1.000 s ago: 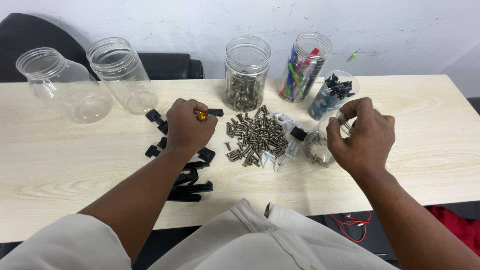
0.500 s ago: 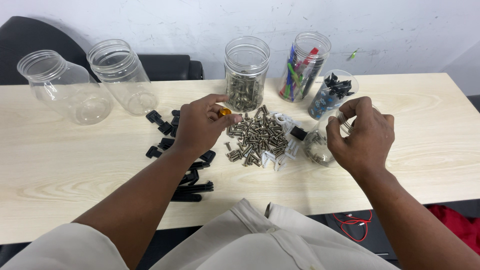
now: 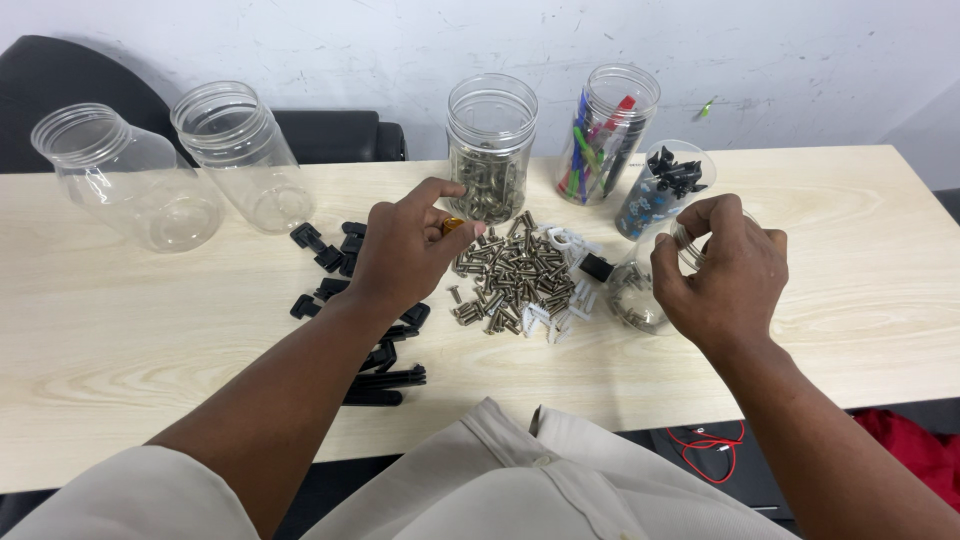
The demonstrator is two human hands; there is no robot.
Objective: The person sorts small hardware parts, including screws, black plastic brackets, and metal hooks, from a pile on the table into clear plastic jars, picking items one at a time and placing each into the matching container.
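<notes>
The pale wooden desk (image 3: 150,330) carries everything, with the screw pile (image 3: 515,275) at its middle as landmark. Left of the pile, two empty clear jars (image 3: 240,155) lie tilted; behind it stands a jar of screws (image 3: 490,145). Right of the pile, the right hand (image 3: 720,275) grips a tipped clear jar (image 3: 640,290). Just left, the left hand (image 3: 405,250) pinches a small orange piece (image 3: 453,225).
</notes>
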